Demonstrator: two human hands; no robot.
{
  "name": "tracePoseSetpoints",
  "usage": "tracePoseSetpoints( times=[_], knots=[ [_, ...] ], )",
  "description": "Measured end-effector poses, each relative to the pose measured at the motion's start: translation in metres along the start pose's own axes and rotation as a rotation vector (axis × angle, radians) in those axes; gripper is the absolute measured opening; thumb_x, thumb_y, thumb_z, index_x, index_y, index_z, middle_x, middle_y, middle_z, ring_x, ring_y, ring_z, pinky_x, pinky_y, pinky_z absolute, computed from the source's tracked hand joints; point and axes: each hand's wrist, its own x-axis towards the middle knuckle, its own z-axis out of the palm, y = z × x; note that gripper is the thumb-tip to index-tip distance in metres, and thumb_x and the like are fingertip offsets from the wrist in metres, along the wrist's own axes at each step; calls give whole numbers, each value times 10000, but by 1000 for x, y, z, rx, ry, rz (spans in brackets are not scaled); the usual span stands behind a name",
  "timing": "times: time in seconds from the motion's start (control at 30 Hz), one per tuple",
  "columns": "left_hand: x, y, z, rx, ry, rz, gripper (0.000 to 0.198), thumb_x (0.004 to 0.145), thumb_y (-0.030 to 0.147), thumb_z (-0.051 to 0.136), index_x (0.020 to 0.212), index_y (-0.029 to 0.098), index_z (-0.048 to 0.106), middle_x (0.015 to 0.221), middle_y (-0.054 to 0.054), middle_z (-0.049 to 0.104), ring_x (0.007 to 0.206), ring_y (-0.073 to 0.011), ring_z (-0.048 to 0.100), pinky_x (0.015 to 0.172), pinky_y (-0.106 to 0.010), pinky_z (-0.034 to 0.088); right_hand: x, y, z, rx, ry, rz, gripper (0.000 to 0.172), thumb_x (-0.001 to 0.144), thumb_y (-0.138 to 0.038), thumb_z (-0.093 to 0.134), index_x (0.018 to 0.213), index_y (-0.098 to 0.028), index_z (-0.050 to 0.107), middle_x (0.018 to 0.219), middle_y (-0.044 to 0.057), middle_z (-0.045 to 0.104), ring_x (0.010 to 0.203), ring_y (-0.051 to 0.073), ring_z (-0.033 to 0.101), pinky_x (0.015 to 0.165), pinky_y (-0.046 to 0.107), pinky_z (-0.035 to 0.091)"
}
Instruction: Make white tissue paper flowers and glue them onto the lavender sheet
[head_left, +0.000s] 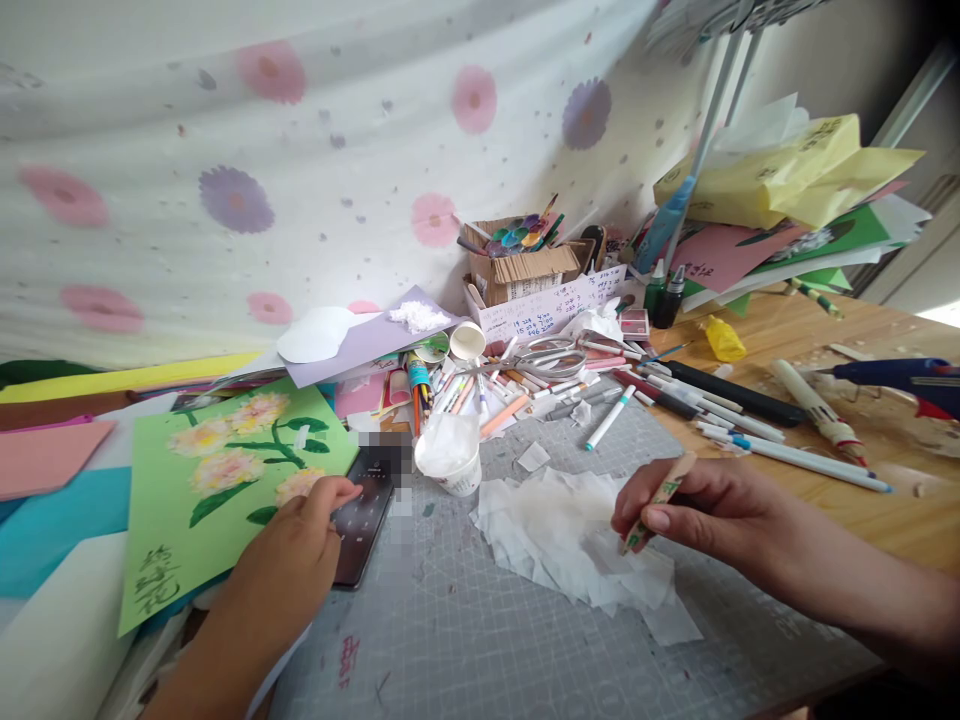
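Note:
My left hand (pixel 289 560) lies at the lower left with a fingertip touching the dark screen of a phone (pixel 362 520) that lies flat on the grey cutting mat (pixel 487 640). Its other fingers are curled in. Beside the phone is a green card (pixel 217 490) with paper flowers. My right hand (pixel 701 510) is closed on a small pencil-like stick (pixel 658 500), pinched between thumb and fingers above a heap of white tissue pieces (pixel 577 550).
A small white cup (pixel 450 455) stuffed with tissue stands behind the phone. Pens, markers and scissors (pixel 555 360) litter the back. A cardboard box (pixel 517 270), stacked coloured papers (pixel 787 190) and a blue glue gun (pixel 900 375) stand at the right. A flowered cloth hangs behind.

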Motion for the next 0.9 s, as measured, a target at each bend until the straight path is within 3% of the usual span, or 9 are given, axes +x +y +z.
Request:
tracePoseSetpoints(
  times=[0.13, 0.33, 0.43, 0.67, 0.9],
  knots=[
    [-1, -2, 3, 9, -16, -2, 342, 750, 142, 330, 1049, 225, 473, 1199, -63, 630, 1154, -244, 537, 858, -360, 469, 1, 0, -1, -5, 9, 10, 221, 862, -362, 591, 819, -158, 663, 802, 45, 683, 743, 135, 629, 711, 241, 510],
    [-7, 8, 3, -25, 14, 78, 365, 778, 130, 313, 1093, 222, 472, 1227, -48, 610, 1172, -216, 522, 940, -347, 425, 1, -1, 0, -19, 16, 7, 240, 853, -376, 598, 818, -149, 671, 796, 57, 684, 740, 150, 631, 702, 256, 513],
    [-7, 11, 4, -14, -24, 70, 371, 775, 116, 311, 1087, 222, 483, 1213, -51, 607, 1152, -212, 537, 936, -338, 425, 1, -2, 1, -31, 18, -4, 253, 851, -384, 596, 807, -147, 674, 794, 64, 687, 733, 159, 634, 699, 272, 518],
    [-6, 7, -2, 14, 14, -4, 324, 773, 114, 317, 1036, 202, 484, 1176, -79, 622, 1129, -258, 546, 890, -373, 444, 0, -3, 0, -31, 20, -5, 239, 851, -381, 595, 817, -160, 679, 792, 57, 689, 734, 160, 639, 695, 270, 526],
    [-10, 7, 3, 12, 47, 58, 376, 768, 122, 333, 1087, 218, 507, 1209, -64, 608, 1142, -235, 542, 911, -353, 441, 0, -2, 0, -14, 12, -3, 232, 858, -370, 594, 828, -154, 673, 802, 57, 683, 749, 158, 638, 709, 268, 525]
  ],
)
